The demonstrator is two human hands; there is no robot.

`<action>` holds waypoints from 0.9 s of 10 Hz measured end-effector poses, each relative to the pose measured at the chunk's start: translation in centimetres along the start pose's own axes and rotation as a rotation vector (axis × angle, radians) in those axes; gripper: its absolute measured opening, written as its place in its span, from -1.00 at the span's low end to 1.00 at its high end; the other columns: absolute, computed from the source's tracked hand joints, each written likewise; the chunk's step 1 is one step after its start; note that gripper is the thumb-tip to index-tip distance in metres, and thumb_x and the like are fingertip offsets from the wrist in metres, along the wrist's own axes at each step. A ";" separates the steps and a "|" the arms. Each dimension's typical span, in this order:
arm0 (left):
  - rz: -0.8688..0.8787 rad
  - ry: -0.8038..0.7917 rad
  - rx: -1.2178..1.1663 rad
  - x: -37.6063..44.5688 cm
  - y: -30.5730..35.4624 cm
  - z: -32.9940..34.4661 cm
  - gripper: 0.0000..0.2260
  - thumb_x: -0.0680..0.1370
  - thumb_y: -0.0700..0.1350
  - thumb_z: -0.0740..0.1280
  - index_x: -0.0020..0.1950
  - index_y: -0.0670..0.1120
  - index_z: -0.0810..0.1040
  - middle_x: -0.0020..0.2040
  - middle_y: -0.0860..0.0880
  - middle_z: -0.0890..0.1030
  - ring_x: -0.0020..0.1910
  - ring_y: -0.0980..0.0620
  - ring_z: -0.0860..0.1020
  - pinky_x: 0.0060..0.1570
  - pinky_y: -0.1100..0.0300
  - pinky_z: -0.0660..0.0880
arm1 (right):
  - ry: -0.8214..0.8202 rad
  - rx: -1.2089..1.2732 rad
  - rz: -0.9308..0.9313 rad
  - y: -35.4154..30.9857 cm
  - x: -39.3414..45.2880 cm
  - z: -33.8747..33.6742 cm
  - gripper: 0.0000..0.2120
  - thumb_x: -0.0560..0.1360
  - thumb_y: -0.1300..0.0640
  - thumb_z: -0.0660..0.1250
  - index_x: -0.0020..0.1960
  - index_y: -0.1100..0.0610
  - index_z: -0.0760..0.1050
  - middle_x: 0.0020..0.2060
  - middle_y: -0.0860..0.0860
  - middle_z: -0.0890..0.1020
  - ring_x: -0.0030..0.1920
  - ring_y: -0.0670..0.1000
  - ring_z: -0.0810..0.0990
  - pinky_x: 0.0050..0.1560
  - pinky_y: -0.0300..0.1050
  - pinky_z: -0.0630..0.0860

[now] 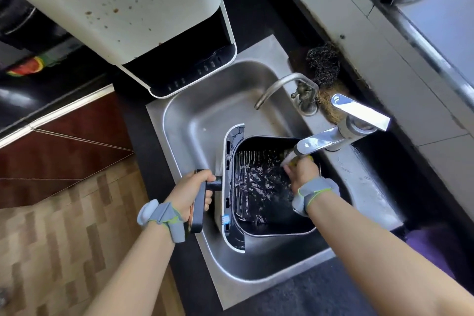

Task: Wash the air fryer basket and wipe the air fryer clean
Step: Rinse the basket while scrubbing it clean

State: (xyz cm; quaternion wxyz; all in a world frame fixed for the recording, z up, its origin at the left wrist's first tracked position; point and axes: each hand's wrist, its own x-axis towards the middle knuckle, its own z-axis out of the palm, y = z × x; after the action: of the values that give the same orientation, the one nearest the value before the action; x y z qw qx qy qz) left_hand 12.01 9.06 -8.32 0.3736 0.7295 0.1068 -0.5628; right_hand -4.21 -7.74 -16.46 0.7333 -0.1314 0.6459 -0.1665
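Note:
The black air fryer basket (259, 215) with a white front panel stands in the steel sink (195, 120), and water shines on the grill plate inside it. My left hand (191, 191) is closed around the basket's black handle (200, 206) at the sink's left rim. My right hand (301, 170) is inside the basket under the chrome tap (320, 142), closed on a yellowish scrubbing sponge (291, 159) that is mostly hidden by the fingers and the spout. The white air fryer body (123, 13), spotted with brown stains, stands behind the sink with its drawer opening facing the basin.
A second curved tap (279, 84) rises at the sink's back rim. A steel-wool scrubber (322, 61) and a coir scrubber (329, 105) lie behind it by the tiled wall. Dark countertop surrounds the sink, and a patterned floor lies to the left.

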 end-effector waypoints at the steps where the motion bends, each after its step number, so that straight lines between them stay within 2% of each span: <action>1: -0.021 0.000 -0.010 -0.3 -0.4 0.0 -0.76 0.46 -0.18 0.27 -0.35 -0.06 0.26 -0.57 0.01 0.25 -0.62 0.05 0.22 -0.57 0.34 0.22 | 0.031 -0.114 -0.021 0.7 -1.5 2.5 -0.75 0.62 0.14 0.07 -0.24 0.05 0.28 -0.10 0.10 0.48 -0.14 0.04 0.45 0.30 0.07 0.42; 2: -0.021 0.006 0.005 -0.6 -0.5 0.2 -0.79 0.45 -0.17 0.28 -0.33 -0.07 0.28 -0.57 -0.01 0.28 -0.61 0.04 0.24 -0.55 0.32 0.23 | 0.002 -0.108 -0.111 1.8 -3.3 6.4 -0.78 0.63 0.04 0.11 -0.04 0.16 0.42 -0.08 0.08 0.48 -0.23 -0.01 0.48 0.26 -0.01 0.43; 3: 0.008 0.034 -0.001 -1.0 -0.5 0.4 -0.81 0.46 -0.18 0.29 -0.31 -0.08 0.31 -0.56 -0.02 0.30 -0.59 0.03 0.26 -0.54 0.31 0.25 | -0.270 -0.450 -0.030 4.1 -6.6 7.9 -0.59 0.60 -0.03 0.12 0.20 0.29 0.47 0.07 0.24 0.59 0.07 0.23 0.58 0.15 0.04 0.46; 4: 0.060 0.034 -0.020 -1.4 -0.7 0.4 -0.80 0.46 -0.21 0.29 -0.30 -0.09 0.32 -0.56 -0.02 0.31 -0.58 0.03 0.26 -0.52 0.30 0.24 | -0.403 -0.808 -0.151 5.5 -6.6 6.2 -0.66 0.63 0.16 0.04 0.30 0.27 0.42 0.27 0.25 0.49 0.29 0.24 0.45 0.25 0.00 0.36; 5: 0.106 0.032 -0.039 -1.4 -1.0 0.6 -0.79 0.46 -0.23 0.29 -0.30 -0.08 0.31 -0.55 -0.03 0.30 -0.58 0.03 0.26 -0.50 0.28 0.21 | -0.441 -1.056 -0.051 6.0 -6.2 3.3 -0.69 0.64 0.24 -0.01 0.26 0.22 0.44 0.27 0.27 0.47 0.30 0.19 0.43 0.20 -0.09 0.33; 6: 0.197 0.041 -0.012 -1.3 -1.6 0.6 -0.86 0.48 -0.25 0.30 -0.24 -0.12 0.38 -0.54 -0.05 0.36 -0.56 0.00 0.31 -0.46 0.24 0.26 | -0.614 -1.439 -0.004 6.2 -7.5 0.6 -0.72 0.62 0.09 0.07 -0.07 0.13 0.53 0.08 0.24 0.54 0.14 0.10 0.51 -0.04 -0.19 0.33; 7: 0.305 -0.001 0.092 -1.5 -2.1 0.2 -0.93 0.51 -0.29 0.31 -0.11 -0.15 0.45 -0.53 -0.05 0.46 -0.54 -0.02 0.40 -0.42 0.17 0.39 | -0.635 -1.509 -0.029 5.4 -7.6 0.2 -0.66 0.61 0.06 0.08 -0.03 0.25 0.54 0.03 0.23 0.56 -0.02 0.05 0.50 -0.07 -0.27 0.38; 8: 0.363 -0.066 0.274 -1.7 -2.5 -0.7 -0.84 0.49 -0.32 0.36 -0.02 -0.17 0.42 -0.48 -0.01 0.53 -0.48 0.04 0.48 -0.28 0.14 0.47 | -0.631 -1.463 -0.009 4.9 -7.7 1.2 -0.72 0.62 0.02 0.06 -0.21 0.06 0.39 -0.06 0.11 0.46 -0.16 0.00 0.42 -0.16 -0.23 0.34; 9: 0.351 -0.069 0.381 -1.8 -2.6 -1.2 -0.76 0.45 -0.28 0.41 0.02 -0.11 0.41 -0.39 0.03 0.59 -0.39 0.09 0.56 -0.21 0.24 0.51 | -0.623 -1.008 0.075 5.1 -7.8 2.2 -0.65 0.62 -0.09 0.06 -0.08 0.13 0.48 -0.20 0.14 0.56 -0.33 0.01 0.48 -0.29 -0.18 0.47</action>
State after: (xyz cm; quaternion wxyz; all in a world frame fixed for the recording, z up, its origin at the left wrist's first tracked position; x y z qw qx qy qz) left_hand 10.80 12.12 -7.69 0.3249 0.7745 -0.1421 -0.5239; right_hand -2.54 0.11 -11.25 0.7409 -0.4834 0.4038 0.2331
